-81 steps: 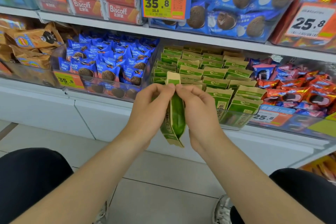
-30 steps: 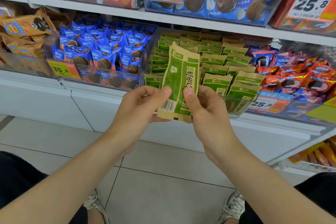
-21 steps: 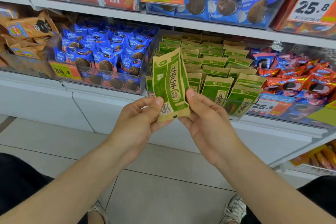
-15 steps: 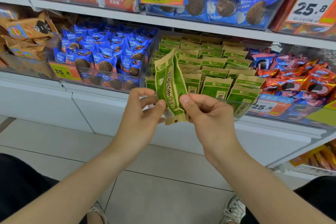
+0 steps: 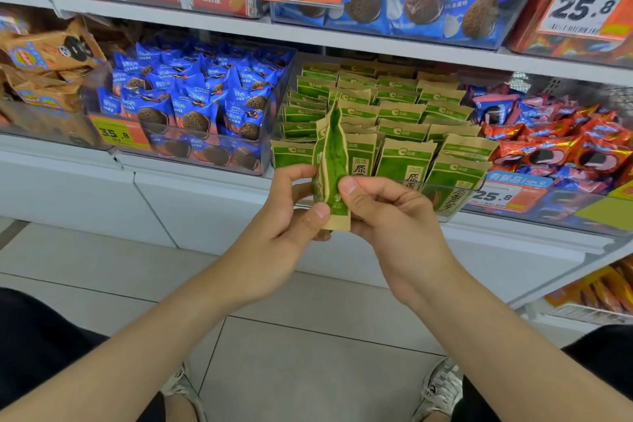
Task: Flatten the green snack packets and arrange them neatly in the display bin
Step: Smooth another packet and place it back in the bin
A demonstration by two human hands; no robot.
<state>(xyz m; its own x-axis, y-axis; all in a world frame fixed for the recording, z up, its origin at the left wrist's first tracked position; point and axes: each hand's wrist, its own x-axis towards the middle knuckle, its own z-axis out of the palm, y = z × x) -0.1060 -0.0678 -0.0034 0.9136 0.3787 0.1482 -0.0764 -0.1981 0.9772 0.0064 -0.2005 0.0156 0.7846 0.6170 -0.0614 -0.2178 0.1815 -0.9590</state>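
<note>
Up and to the left of the hands, blue cookie packets (image 5: pixel 191 106) sit heaped behind a 35.8 price tag (image 5: pixel 116 135). The left hand (image 5: pixel 281 216) pinches the lower part of 1 green snack packet (image 5: pixel 331 154) between thumb and fingers, and the right hand (image 5: pixel 390 216) pinches the same packet from the other side, thumb on its green face. The packet stands upright, creased along its length, just in front of the display bin (image 5: pixel 445 186), whose rows of green packets (image 5: pixel 404 113) stand behind and to the right of the hands. Further right lie red packets (image 5: pixel 555 151)
</note>
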